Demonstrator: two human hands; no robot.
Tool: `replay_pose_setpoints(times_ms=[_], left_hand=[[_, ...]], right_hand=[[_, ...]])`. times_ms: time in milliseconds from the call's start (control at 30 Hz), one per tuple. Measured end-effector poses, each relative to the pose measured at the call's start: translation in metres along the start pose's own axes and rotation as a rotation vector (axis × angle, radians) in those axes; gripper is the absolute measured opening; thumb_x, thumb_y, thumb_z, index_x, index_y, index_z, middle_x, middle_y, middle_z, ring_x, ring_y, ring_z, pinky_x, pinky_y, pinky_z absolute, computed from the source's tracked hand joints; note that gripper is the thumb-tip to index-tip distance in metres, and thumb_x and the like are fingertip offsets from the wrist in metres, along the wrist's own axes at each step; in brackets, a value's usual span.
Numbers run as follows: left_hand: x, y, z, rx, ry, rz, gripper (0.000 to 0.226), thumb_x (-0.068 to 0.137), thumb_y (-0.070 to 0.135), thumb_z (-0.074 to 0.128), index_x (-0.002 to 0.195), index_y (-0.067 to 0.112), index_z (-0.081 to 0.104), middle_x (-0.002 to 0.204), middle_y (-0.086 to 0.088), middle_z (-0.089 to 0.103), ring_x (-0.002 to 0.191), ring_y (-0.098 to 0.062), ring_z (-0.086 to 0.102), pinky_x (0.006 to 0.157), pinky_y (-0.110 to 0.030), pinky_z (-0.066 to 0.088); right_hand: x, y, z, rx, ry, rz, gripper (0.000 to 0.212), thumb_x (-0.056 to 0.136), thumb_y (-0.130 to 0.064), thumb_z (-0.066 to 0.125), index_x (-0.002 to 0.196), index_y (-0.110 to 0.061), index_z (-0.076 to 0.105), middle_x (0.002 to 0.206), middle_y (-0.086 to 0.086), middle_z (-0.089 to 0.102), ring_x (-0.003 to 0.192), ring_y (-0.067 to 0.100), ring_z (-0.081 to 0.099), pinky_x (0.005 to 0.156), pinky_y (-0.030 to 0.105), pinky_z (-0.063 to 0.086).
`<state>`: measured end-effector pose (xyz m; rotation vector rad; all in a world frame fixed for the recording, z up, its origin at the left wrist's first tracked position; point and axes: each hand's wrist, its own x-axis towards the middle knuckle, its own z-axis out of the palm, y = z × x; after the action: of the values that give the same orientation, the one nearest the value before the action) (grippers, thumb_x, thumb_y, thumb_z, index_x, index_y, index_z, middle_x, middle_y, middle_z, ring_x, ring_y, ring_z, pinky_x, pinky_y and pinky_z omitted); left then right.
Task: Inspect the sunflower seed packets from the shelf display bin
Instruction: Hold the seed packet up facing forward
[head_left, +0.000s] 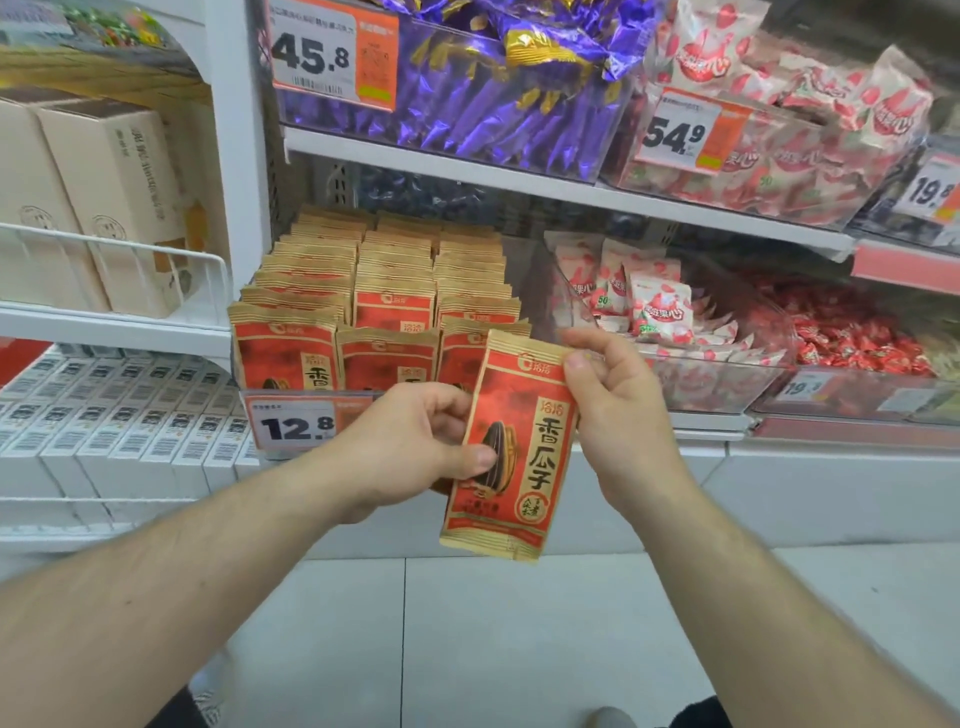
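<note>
Sunflower seed packet is out of the bin and held up in front of the shelf, printed front facing the person, tilted a bit so the top leans right. Left hand pinches the left edge around the middle, thumb pressed on the front near the seed picture, the other fingers curled behind. Right hand pinches the top right corner between thumb and forefinger. Holding it at two points like that keeps the thin pouch flat and steady, which I'd guess is so the label can be read.

Rest of the sunflower seed packets stand in neat rows in the display bin just behind the hands, fronts facing out, with a 12.8 price tag on the bin's near wall. The held packet hangs just in front of the right-hand row, so it likely came from there, though I can't say for sure.

To the right sits a clear bin of pink-and-white snack bags, and farther right some red wrapped candies. Up on the shelf above are purple wrapped sweets. Pale boxes stand behind a wire rail on the far left.

Looks like the front is being checked; the back isn't visible from here.
</note>
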<state>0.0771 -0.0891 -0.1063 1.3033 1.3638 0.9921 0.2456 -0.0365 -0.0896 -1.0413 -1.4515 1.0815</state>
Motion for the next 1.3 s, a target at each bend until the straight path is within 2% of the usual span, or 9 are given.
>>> replay_pose_setpoints(times_ms=[167,300,500,667,733,900,1000,1167,1300], left_hand=[[0.002,-0.002,0.0,-0.037,0.049,0.016,0.02,0.082,0.002,0.074,0.099,0.014,0.07,0.086,-0.003,0.077,0.079,-0.015,0.074,0.067,-0.026,0.054],[0.004,-0.004,-0.003,-0.109,0.111,0.033,0.02,0.082,-0.001,0.073,0.096,0.013,0.07,0.087,-0.008,0.076,0.078,-0.017,0.073,0.065,-0.026,0.056],[0.006,-0.005,-0.008,-0.172,0.175,0.07,0.021,0.083,-0.002,0.072,0.095,0.015,0.071,0.09,-0.009,0.076,0.08,-0.018,0.073,0.072,-0.029,0.056],[0.007,-0.004,-0.011,-0.211,0.206,0.085,0.02,0.085,-0.001,0.07,0.095,0.016,0.071,0.09,-0.007,0.076,0.084,-0.019,0.073,0.079,-0.032,0.056],[0.007,-0.004,-0.012,-0.216,0.207,0.087,0.021,0.085,-0.001,0.069,0.097,0.016,0.071,0.092,-0.006,0.077,0.087,-0.019,0.073,0.082,-0.032,0.057],[0.007,-0.005,-0.013,-0.246,0.203,0.087,0.02,0.087,-0.001,0.067,0.096,0.016,0.071,0.091,-0.005,0.077,0.085,-0.018,0.073,0.079,-0.028,0.057],[0.007,-0.004,-0.015,-0.282,0.207,0.076,0.018,0.088,0.0,0.065,0.097,0.015,0.07,0.094,-0.008,0.077,0.084,-0.019,0.072,0.078,-0.03,0.058],[0.008,-0.004,-0.015,-0.292,0.202,0.08,0.019,0.09,-0.001,0.063,0.098,0.014,0.071,0.094,-0.008,0.077,0.083,-0.018,0.072,0.078,-0.03,0.057],[0.009,-0.005,-0.016,-0.319,0.17,0.075,0.018,0.092,0.001,0.06,0.1,0.012,0.071,0.096,-0.009,0.076,0.085,-0.02,0.072,0.081,-0.035,0.058]], right_hand=[[-0.002,0.0,-0.007,-0.03,-0.09,0.026,0.02,0.105,-0.011,0.043,0.111,-0.01,0.062,0.077,-0.006,0.071,0.064,0.004,0.067,0.053,0.018,0.049],[-0.004,0.0,-0.008,-0.153,-0.166,0.011,0.023,0.105,-0.013,0.042,0.101,-0.011,0.065,0.07,-0.01,0.071,0.062,0.001,0.065,0.054,0.016,0.048],[-0.005,0.001,-0.01,-0.306,-0.224,-0.002,0.023,0.104,-0.019,0.046,0.1,-0.023,0.068,0.081,-0.005,0.074,0.073,0.01,0.065,0.071,0.035,0.055],[-0.009,0.0,-0.012,-0.241,-0.326,-0.001,0.023,0.103,-0.009,0.046,0.113,-0.021,0.063,0.076,-0.015,0.073,0.064,-0.003,0.064,0.059,0.013,0.047],[-0.01,0.0,-0.013,-0.214,-0.358,0.008,0.024,0.102,-0.007,0.046,0.116,-0.02,0.061,0.083,-0.012,0.074,0.067,-0.002,0.066,0.059,0.012,0.047],[-0.01,0.0,-0.017,-0.265,-0.404,0.022,0.025,0.102,-0.01,0.049,0.118,-0.023,0.063,0.093,-0.003,0.077,0.081,0.016,0.073,0.07,0.031,0.058],[-0.01,0.001,-0.018,-0.313,-0.447,0.041,0.023,0.101,-0.01,0.051,0.119,-0.018,0.064,0.091,0.0,0.078,0.08,0.018,0.074,0.069,0.031,0.058],[-0.009,0.002,-0.021,-0.371,-0.5,0.026,0.023,0.099,-0.012,0.055,0.12,-0.019,0.062,0.089,0.005,0.078,0.083,0.024,0.074,0.083,0.041,0.059],[-0.012,-0.003,-0.023,-0.407,-0.511,-0.031,0.043,0.083,-0.004,0.075,0.111,-0.032,0.059,0.074,0.012,0.071,0.068,0.024,0.065,0.077,0.043,0.055]])
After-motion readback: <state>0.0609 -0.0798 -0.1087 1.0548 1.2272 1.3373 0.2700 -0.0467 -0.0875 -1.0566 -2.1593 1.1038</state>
